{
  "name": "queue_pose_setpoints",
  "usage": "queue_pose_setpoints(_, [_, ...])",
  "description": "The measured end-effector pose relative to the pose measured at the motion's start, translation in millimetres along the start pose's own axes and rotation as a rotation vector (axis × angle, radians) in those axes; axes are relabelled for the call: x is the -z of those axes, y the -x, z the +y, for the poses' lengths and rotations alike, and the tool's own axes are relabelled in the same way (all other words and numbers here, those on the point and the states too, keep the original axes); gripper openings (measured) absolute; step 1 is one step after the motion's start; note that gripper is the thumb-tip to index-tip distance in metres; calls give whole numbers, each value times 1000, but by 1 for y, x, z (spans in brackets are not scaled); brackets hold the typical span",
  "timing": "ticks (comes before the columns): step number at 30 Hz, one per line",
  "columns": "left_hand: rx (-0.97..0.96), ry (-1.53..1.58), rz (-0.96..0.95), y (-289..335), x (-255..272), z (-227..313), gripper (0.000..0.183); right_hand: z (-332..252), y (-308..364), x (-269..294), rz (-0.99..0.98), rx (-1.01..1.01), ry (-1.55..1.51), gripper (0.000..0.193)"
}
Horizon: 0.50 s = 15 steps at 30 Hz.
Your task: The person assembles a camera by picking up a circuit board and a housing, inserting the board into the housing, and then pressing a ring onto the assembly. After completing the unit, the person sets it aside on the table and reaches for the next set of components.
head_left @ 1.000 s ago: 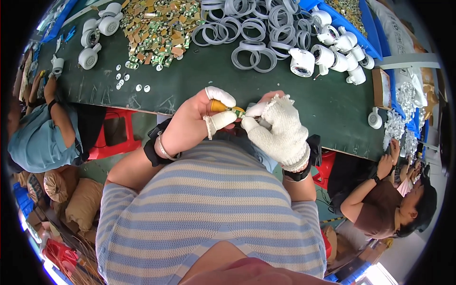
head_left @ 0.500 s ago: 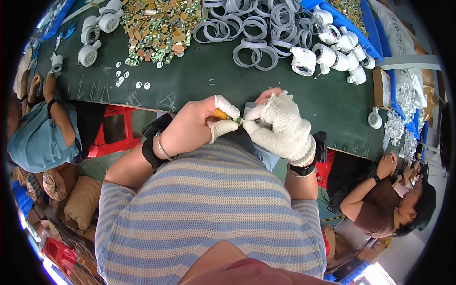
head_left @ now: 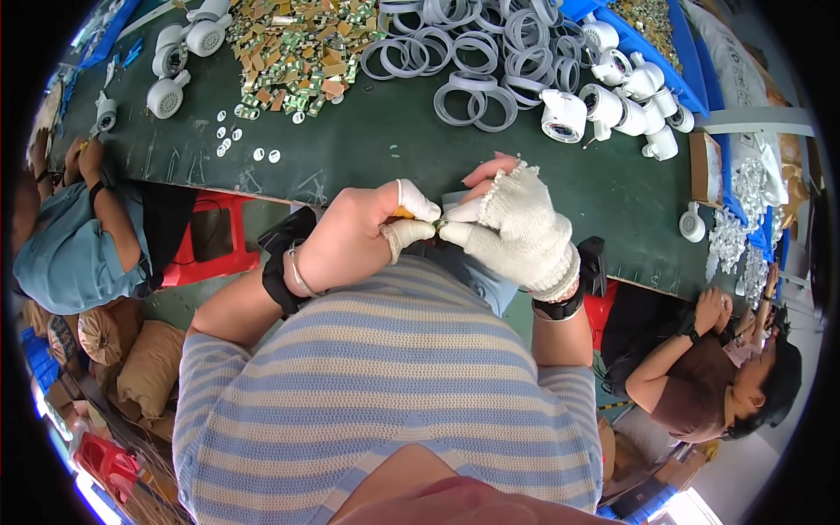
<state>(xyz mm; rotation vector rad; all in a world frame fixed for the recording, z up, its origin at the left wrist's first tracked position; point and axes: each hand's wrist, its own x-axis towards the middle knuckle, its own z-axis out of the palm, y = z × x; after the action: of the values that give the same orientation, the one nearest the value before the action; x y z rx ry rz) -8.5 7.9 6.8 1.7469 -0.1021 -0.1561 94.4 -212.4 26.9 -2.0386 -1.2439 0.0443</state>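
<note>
At the centre of the frame, the fingers of my left hand (head_left: 350,229) pinch a small green piece (head_left: 438,225), forearm angled inward; my gloved right hand (head_left: 529,229) meets it from the other side, though I can't tell whether those fingers grip. It seems fine two-handed work, calling for steadiness. Farther up the worktop (head_left: 350,149), small boards (head_left: 302,52) are heaped.

At two o'clock, glossy, seemingly plastic camera housings (head_left: 644,80) are seen; the right-hand glove (head_left: 531,234) is knitted in rough cloth.
</note>
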Motion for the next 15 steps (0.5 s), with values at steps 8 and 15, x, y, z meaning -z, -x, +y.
queue_pose_setpoints(8, [-106, -16, 84, 3, 1, -14, 18, 2, 0, -14, -9, 48, 112, 23])
queue_pose_setpoints(15, [-12, -67, 578, 26, 121, 33, 14, -6, 15, 8, 170, -194, -157, 36])
